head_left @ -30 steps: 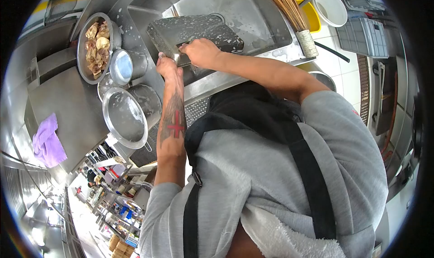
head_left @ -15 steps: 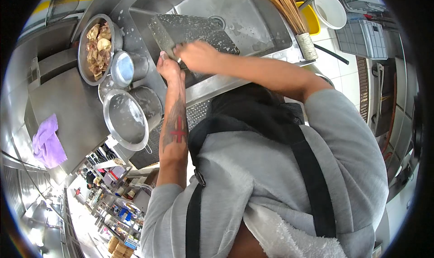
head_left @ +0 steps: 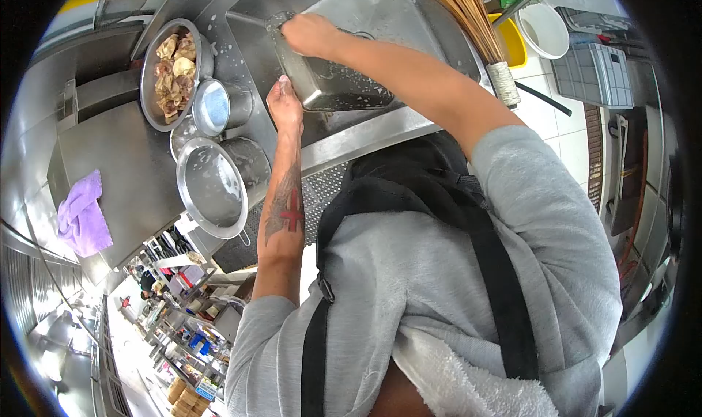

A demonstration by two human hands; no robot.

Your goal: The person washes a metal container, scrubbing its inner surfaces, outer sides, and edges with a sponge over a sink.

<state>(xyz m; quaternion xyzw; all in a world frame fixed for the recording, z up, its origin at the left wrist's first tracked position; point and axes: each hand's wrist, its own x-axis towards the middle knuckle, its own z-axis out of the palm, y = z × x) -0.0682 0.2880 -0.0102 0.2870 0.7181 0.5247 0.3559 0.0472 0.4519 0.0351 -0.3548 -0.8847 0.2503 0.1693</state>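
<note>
A wet rectangular metal pan (head_left: 351,88), spotted with suds, lies tilted in the sink. My left hand (head_left: 285,106) is closed at the pan's near left corner, thumb up along the edge, its fingers partly hidden. At the far left corner of the same pan, my right hand (head_left: 308,35) is curled into a fist against the rim. Whatever sits inside that fist is hidden from above.
The steel sink (head_left: 365,8) surrounds the pan. On the left stand a bowl of meat pieces (head_left: 175,81), a metal pot (head_left: 212,108) and a strainer (head_left: 212,187). A bundled stick brush (head_left: 501,77) rests at the right edge. A purple cloth (head_left: 85,212) lies far left.
My right hand has moved away from my left hand, along the pan's edge to its far corner. The pan's tilt has changed, and my left hand stays at the near corner.
</note>
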